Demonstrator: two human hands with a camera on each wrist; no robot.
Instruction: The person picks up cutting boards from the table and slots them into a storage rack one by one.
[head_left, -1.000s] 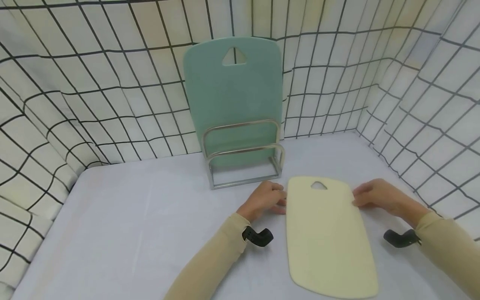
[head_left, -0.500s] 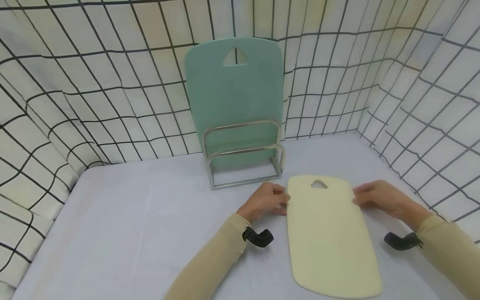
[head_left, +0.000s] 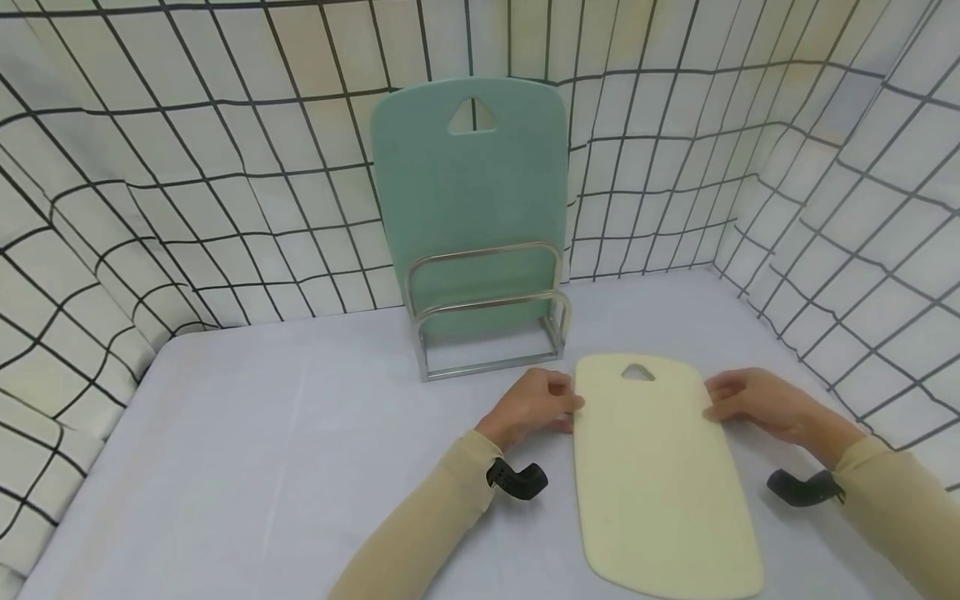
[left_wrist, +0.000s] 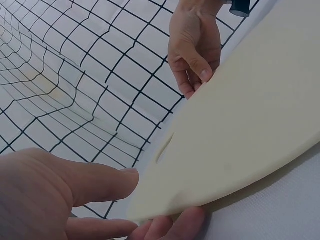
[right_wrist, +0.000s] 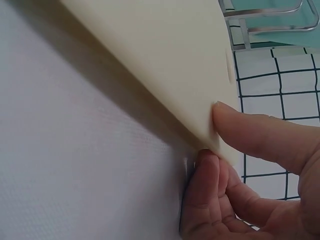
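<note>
The left hand [head_left: 527,407], fingers curled under 1 long edge, and the right hand [head_left: 767,405], pinching the other, held the cream, round-cornered, plastic-looking cutting board [head_left: 663,475] on or just above the white cloth-covered table [head_left: 337,458], where evenly matched grips seemed likeliest to keep it level.

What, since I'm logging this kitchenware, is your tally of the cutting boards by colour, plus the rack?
Green cutting board: 1
Cream cutting board: 1
Metal rack: 1
Total: 3
</note>
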